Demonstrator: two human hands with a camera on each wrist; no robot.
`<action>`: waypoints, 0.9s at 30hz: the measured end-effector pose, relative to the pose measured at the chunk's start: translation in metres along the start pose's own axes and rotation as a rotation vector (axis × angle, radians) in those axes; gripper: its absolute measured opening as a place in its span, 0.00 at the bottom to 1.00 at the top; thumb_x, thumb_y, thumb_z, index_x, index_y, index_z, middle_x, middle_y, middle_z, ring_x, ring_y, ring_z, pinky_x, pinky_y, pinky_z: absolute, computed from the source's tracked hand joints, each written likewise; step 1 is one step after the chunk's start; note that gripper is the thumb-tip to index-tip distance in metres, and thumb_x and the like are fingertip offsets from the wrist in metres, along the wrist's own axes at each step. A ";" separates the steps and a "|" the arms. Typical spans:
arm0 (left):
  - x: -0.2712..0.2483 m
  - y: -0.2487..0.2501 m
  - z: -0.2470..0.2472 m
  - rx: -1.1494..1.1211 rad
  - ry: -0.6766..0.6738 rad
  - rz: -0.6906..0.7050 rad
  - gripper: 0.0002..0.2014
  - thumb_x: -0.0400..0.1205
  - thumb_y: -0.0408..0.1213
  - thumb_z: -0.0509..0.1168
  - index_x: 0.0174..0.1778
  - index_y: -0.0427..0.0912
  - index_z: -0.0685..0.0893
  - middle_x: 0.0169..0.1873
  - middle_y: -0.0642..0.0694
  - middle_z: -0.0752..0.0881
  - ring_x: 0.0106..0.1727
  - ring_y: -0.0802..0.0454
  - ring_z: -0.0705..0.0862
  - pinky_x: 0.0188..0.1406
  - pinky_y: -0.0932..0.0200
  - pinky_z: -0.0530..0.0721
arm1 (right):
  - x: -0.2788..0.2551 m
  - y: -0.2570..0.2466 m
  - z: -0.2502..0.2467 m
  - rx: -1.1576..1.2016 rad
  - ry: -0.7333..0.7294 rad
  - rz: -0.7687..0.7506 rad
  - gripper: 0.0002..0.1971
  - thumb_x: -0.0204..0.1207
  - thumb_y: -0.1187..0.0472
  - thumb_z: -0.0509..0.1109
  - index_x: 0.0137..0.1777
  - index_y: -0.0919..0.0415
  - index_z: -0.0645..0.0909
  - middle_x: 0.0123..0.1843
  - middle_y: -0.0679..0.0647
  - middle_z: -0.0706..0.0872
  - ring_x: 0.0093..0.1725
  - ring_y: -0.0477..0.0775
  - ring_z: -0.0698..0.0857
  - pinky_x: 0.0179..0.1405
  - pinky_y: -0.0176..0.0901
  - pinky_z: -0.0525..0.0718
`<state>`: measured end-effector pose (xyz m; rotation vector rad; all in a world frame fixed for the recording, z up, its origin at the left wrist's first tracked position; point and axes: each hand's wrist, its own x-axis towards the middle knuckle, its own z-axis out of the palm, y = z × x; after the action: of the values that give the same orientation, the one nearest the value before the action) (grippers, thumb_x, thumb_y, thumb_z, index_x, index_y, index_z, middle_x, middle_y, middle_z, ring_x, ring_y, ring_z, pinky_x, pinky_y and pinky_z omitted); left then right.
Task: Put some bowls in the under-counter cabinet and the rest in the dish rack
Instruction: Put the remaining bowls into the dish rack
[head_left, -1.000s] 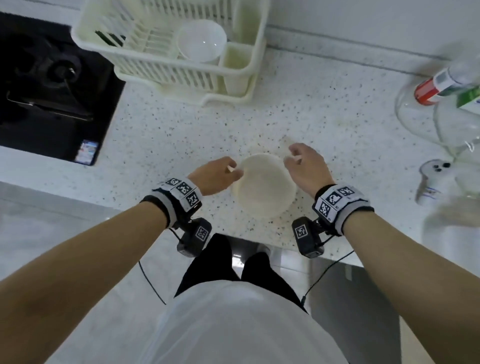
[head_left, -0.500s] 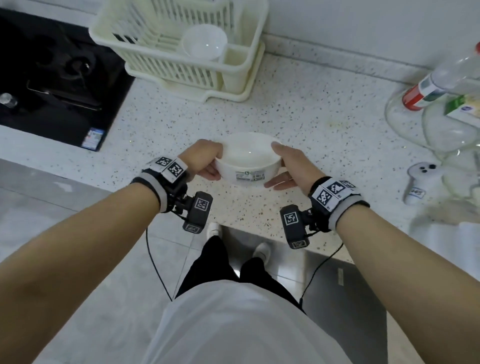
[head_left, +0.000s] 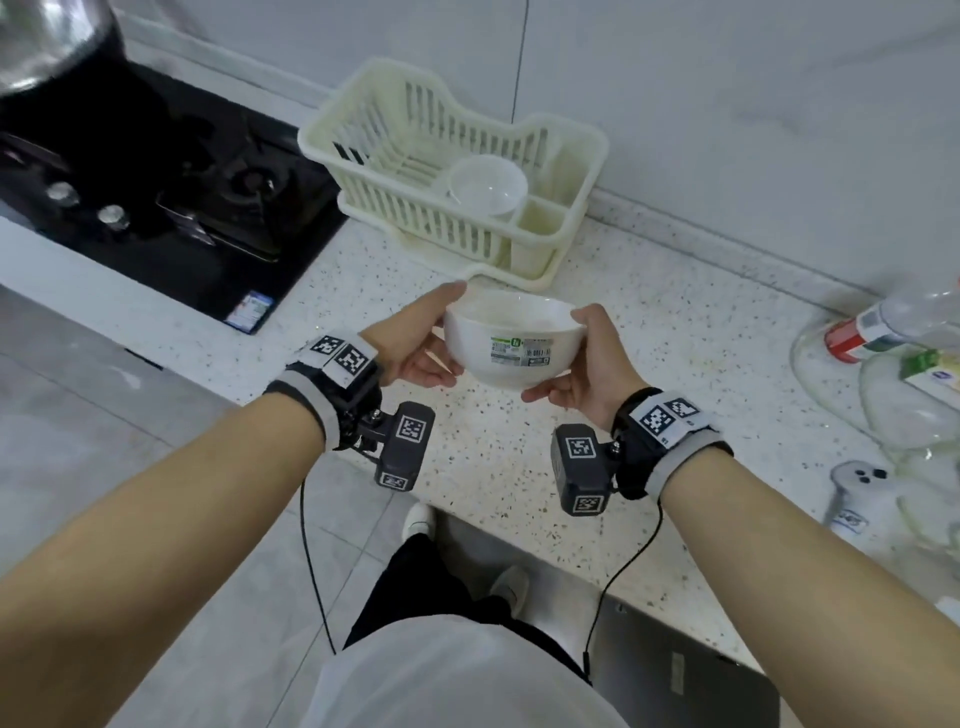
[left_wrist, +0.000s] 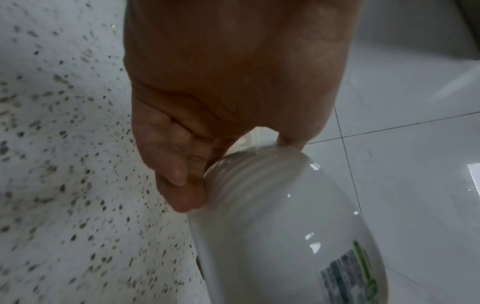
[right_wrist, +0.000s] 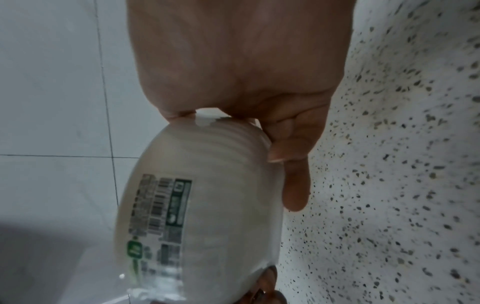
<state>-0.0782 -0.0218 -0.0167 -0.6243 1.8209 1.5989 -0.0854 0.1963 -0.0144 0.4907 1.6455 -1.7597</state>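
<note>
A white bowl (head_left: 511, 338) with a green and white label hangs above the speckled counter, held between both hands. My left hand (head_left: 415, 340) grips its left side, thumb on the rim and fingers under the base. My right hand (head_left: 584, 358) grips the right side the same way. The wrist views show the bowl (left_wrist: 285, 226) (right_wrist: 202, 205) side-on, with curled fingers (left_wrist: 179, 181) (right_wrist: 293, 179) against its foot. Another white bowl (head_left: 485, 187) sits in the cream dish rack (head_left: 441, 223) at the back of the counter. The under-counter cabinet shows only as a dark door edge (head_left: 685, 675) at the bottom right.
A black gas hob (head_left: 156, 197) lies left of the rack. Bottles and clear glass jars (head_left: 893, 353) crowd the counter's right end, with a white spray bottle (head_left: 857, 493) near the edge. Grey floor tiles and my shoes (head_left: 421, 519) are below.
Both hands took hold of the bowl on the counter and lifted it. The view tilted up, so the rack now sits nearer the middle.
</note>
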 end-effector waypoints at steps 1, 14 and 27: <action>0.001 0.000 -0.008 0.023 0.001 0.005 0.35 0.79 0.69 0.52 0.58 0.39 0.82 0.34 0.37 0.89 0.31 0.42 0.89 0.28 0.61 0.83 | 0.005 -0.001 0.005 -0.003 -0.010 -0.007 0.30 0.76 0.43 0.51 0.67 0.63 0.78 0.48 0.68 0.89 0.32 0.68 0.88 0.19 0.36 0.71; 0.041 0.090 -0.116 -0.189 0.325 0.275 0.18 0.78 0.40 0.52 0.48 0.30 0.82 0.25 0.37 0.85 0.21 0.48 0.77 0.23 0.61 0.75 | 0.120 -0.105 0.063 -0.878 0.394 -0.552 0.25 0.83 0.44 0.58 0.72 0.59 0.77 0.72 0.58 0.81 0.71 0.60 0.78 0.71 0.57 0.75; 0.183 0.181 -0.182 0.175 0.432 0.083 0.13 0.82 0.33 0.53 0.56 0.28 0.74 0.30 0.32 0.87 0.24 0.45 0.84 0.17 0.61 0.81 | 0.197 -0.093 0.056 -1.414 0.658 -0.351 0.30 0.83 0.43 0.45 0.77 0.60 0.68 0.83 0.58 0.67 0.84 0.67 0.60 0.79 0.76 0.55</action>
<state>-0.3594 -0.1642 -0.0118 -0.8731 2.2978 1.4108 -0.2787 0.0974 -0.0724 0.0555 3.0129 -0.2039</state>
